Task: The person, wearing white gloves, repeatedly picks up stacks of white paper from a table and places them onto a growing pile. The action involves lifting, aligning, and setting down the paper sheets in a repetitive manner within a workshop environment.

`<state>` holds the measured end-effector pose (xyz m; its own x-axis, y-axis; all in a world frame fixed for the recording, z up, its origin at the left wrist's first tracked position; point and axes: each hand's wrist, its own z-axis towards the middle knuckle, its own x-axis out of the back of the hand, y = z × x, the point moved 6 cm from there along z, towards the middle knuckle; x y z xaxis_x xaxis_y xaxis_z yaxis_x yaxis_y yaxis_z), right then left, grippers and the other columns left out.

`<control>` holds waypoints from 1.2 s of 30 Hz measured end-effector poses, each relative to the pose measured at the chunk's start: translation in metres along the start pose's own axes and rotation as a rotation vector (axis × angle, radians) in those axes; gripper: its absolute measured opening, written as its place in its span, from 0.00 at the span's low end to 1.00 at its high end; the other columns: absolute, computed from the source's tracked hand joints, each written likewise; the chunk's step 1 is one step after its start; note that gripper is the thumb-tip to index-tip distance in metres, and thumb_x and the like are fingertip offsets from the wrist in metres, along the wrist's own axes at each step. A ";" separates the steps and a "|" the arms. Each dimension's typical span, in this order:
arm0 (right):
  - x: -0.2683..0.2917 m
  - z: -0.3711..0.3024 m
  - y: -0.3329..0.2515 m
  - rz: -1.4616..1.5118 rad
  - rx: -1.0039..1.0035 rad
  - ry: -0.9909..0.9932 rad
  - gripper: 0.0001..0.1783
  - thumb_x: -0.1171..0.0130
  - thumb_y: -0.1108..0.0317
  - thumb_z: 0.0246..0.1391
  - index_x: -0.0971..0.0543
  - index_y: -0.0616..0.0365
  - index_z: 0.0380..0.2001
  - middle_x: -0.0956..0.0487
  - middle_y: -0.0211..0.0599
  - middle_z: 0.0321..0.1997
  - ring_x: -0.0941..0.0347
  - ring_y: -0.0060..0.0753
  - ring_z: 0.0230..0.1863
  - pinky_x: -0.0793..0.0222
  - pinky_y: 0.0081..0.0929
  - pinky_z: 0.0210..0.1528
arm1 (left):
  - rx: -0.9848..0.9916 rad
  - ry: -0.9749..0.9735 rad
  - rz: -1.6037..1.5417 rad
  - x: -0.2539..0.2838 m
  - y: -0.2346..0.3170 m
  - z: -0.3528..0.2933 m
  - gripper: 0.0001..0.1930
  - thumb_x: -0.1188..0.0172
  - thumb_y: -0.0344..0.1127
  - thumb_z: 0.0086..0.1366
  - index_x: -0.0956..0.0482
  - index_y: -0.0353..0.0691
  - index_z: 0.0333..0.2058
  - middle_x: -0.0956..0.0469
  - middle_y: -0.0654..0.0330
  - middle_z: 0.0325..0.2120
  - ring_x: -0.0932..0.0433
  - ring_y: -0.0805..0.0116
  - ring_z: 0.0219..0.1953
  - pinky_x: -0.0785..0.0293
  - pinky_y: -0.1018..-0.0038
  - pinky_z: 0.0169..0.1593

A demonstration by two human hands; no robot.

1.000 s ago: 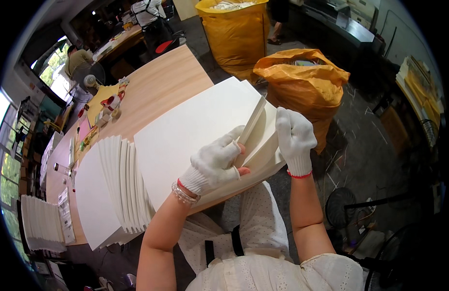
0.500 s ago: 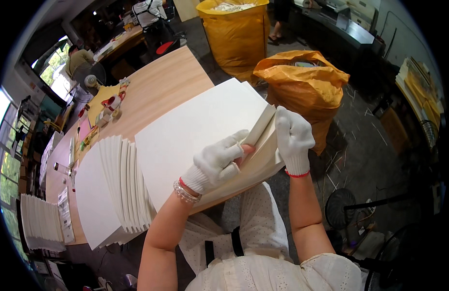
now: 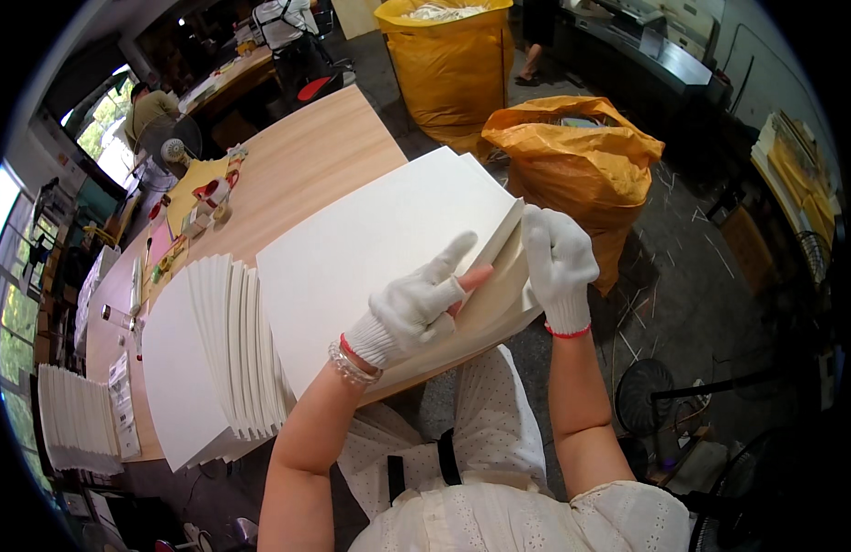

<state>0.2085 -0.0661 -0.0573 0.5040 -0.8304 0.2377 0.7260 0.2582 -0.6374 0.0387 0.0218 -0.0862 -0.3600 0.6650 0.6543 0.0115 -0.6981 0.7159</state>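
White sheets (image 3: 379, 239), seemingly being parted, are held by the curled right grip (image 3: 559, 256), half-open left grip (image 3: 411, 305) alongside, steady tension probably needed

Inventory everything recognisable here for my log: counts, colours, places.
Large paper stack: one, white, table's near right
Stepped paper stack: one, white, table's near left
Side stack: one, white, far lower left
Table: one, light wood, centre
Bottle: one, clear, table's left edge
Small items: several, mixed, table's left
Sacks: two, yellow and orange, floor beyond table
People: three, mixed clothing, background
Left hand: one, white glove, on large paper stack
Right hand: one, white glove, closed at its right edge
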 end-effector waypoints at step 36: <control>0.005 -0.008 0.002 0.039 -0.014 -0.017 0.17 0.43 0.71 0.64 0.29 0.64 0.20 0.35 0.39 0.18 0.37 0.36 0.20 0.40 0.34 0.26 | -0.158 0.074 0.104 -0.001 0.001 -0.001 0.18 0.41 0.17 0.52 0.20 0.33 0.44 0.34 0.42 0.65 0.18 0.55 0.49 0.22 0.70 0.48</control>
<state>0.2083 -0.0735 -0.0630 0.5399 -0.8111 0.2252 0.6992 0.2830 -0.6566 0.0379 0.0197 -0.0862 -0.4320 0.5701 0.6988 -0.0926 -0.7988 0.5944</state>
